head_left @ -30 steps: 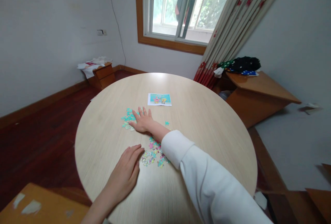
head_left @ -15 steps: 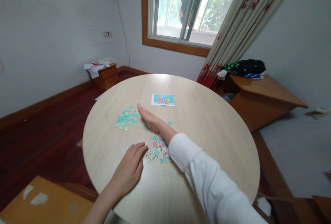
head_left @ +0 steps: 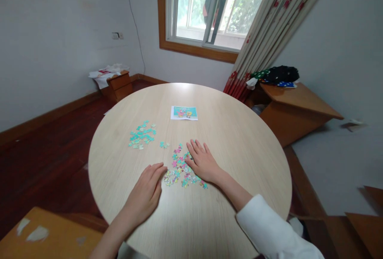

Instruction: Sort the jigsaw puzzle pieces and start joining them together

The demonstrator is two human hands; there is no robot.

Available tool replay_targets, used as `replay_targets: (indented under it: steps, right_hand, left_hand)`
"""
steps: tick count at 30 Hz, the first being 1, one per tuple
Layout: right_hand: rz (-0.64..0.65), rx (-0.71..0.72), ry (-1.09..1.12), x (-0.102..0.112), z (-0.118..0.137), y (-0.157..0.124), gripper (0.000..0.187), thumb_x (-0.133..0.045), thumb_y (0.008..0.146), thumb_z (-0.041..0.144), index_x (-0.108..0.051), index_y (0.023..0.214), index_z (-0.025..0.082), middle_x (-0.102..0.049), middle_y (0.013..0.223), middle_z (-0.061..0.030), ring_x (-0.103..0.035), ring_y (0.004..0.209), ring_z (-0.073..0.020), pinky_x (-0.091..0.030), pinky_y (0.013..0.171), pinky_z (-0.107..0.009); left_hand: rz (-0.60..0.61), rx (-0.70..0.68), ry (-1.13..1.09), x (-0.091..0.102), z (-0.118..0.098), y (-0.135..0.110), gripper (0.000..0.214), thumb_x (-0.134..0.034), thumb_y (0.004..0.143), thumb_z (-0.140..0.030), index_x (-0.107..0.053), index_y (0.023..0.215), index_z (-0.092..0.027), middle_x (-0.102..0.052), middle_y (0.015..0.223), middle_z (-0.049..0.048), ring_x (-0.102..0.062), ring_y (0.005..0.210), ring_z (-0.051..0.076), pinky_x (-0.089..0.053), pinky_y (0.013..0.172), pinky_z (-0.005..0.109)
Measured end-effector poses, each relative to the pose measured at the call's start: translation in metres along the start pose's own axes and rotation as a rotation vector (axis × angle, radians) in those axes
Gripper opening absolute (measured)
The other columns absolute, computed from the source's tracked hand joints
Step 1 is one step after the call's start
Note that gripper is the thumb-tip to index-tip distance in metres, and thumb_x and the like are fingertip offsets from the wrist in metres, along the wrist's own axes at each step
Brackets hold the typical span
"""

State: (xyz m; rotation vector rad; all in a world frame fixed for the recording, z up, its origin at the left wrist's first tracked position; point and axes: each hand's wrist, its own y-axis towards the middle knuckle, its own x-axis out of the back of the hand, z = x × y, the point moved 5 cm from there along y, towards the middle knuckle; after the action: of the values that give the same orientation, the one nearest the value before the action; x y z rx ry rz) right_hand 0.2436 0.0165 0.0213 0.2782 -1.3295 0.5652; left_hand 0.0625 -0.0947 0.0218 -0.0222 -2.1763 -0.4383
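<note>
My left hand (head_left: 145, 193) lies flat on the round wooden table (head_left: 239, 139), fingers together, its tips just left of a pile of pink and multicoloured puzzle pieces (head_left: 178, 169). On the right side of that pile rests my right hand (head_left: 202, 161), palm down with fingers spread. A separate group of teal puzzle pieces (head_left: 141, 135) lies further out to the left, with a few stray teal pieces (head_left: 163, 144) between the groups. A small picture card (head_left: 184, 112) lies near the table's middle, beyond both hands.
A low wooden desk (head_left: 295, 105) with dark clothes on it stands to the right under a curtain (head_left: 263, 32). A small wooden cabinet (head_left: 118, 85) with papers sits by the far left wall. A cardboard box (head_left: 44, 237) is at the lower left.
My right hand has drawn back from the teal pieces to the multicoloured pile and now lies flat there. The teal pieces sit further left than before. My left hand has hardly moved.
</note>
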Motion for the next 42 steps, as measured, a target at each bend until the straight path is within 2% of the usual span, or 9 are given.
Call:
replay_targets:
  steps: [4,7,11,23,26,31,34,38,42]
  right_hand:
    - [-0.031,-0.007,-0.012,0.001,0.013,-0.006,0.070,-0.020,0.095,0.057,-0.021,0.150,0.014,-0.012,0.157,-0.0136,-0.005,0.146,-0.0275,-0.006,0.117,-0.052]
    - [-0.076,0.085,0.000,-0.001,0.029,-0.008,0.071,-0.023,0.091,0.064,-0.023,0.150,0.025,-0.009,0.158,-0.0093,-0.002,0.146,-0.0284,-0.003,0.116,-0.055]
    - [-0.045,0.134,0.019,-0.009,0.035,-0.007,0.070,-0.024,0.089,0.069,-0.027,0.148,0.032,-0.016,0.157,-0.0072,-0.008,0.145,-0.0302,-0.003,0.115,-0.058]
    - [-0.094,-0.028,-0.051,0.012,-0.044,0.028,0.063,-0.030,0.092,0.060,-0.031,0.147,0.030,-0.021,0.156,-0.0063,-0.014,0.145,-0.0270,-0.010,0.116,-0.052]
    - [-0.213,0.027,0.112,0.014,-0.055,0.028,0.059,-0.029,0.095,0.051,-0.033,0.147,0.023,-0.026,0.154,-0.0074,-0.019,0.144,-0.0233,-0.014,0.116,-0.050]
    - [-0.649,0.088,0.562,0.023,-0.079,0.010,0.053,-0.031,0.095,0.047,-0.053,0.134,0.019,-0.052,0.138,-0.0107,-0.041,0.135,-0.0205,-0.029,0.114,-0.044]
    - [-0.791,0.045,0.693,0.027,-0.089,-0.004,0.051,-0.034,0.093,0.049,-0.063,0.122,0.019,-0.060,0.129,-0.0101,-0.051,0.126,-0.0207,-0.035,0.111,-0.042]
    - [-0.850,-0.055,0.760,0.029,-0.094,-0.015,0.051,-0.033,0.093,0.045,-0.066,0.114,0.013,-0.065,0.120,-0.0137,-0.058,0.116,-0.0224,-0.041,0.105,-0.043]
    - [-0.763,-0.107,0.658,0.021,-0.094,-0.017,0.048,-0.032,0.091,0.035,-0.065,0.115,0.010,-0.064,0.121,-0.0158,-0.057,0.116,-0.0229,-0.041,0.105,-0.043]
  left_hand:
    - [-0.002,0.007,0.002,0.000,0.001,0.000,0.041,-0.037,0.087,-0.014,-0.057,0.122,-0.019,-0.058,0.127,0.0115,-0.053,0.120,0.023,-0.039,0.108,0.052]
    - [0.003,0.005,0.005,-0.001,0.001,0.000,0.041,-0.037,0.087,-0.014,-0.056,0.123,-0.020,-0.058,0.128,0.0112,-0.053,0.121,0.024,-0.039,0.108,0.052]
    - [0.005,0.010,0.008,-0.001,0.002,-0.001,0.042,-0.037,0.086,-0.014,-0.056,0.123,-0.020,-0.057,0.129,0.0113,-0.052,0.122,0.024,-0.039,0.108,0.051]
    - [0.013,0.006,0.049,0.000,0.003,-0.001,0.038,-0.034,0.090,-0.017,-0.055,0.122,-0.017,-0.057,0.129,0.0123,-0.052,0.122,0.023,-0.040,0.108,0.049]
    - [0.006,-0.039,0.128,-0.002,-0.003,-0.009,0.039,-0.031,0.093,-0.019,-0.055,0.122,-0.016,-0.057,0.130,0.0125,-0.052,0.123,0.022,-0.036,0.110,0.048]
    - [0.116,-0.122,0.354,-0.018,-0.020,-0.022,0.052,-0.037,0.094,-0.039,-0.040,0.141,-0.017,-0.035,0.151,0.0157,-0.032,0.139,0.029,-0.030,0.111,0.051]
    - [0.191,-0.027,0.434,-0.029,-0.018,-0.012,0.064,-0.037,0.092,-0.050,-0.033,0.145,-0.015,-0.025,0.153,0.0198,-0.023,0.142,0.033,-0.028,0.110,0.054]
    - [0.289,0.082,0.464,-0.042,-0.016,0.011,0.069,-0.036,0.091,-0.055,-0.032,0.146,-0.015,-0.022,0.153,0.0219,-0.021,0.142,0.035,-0.021,0.112,0.056]
    - [0.307,0.164,0.480,-0.051,-0.025,0.030,0.069,-0.037,0.091,-0.055,-0.032,0.146,-0.014,-0.021,0.154,0.0201,-0.017,0.143,0.035,-0.016,0.114,0.056]
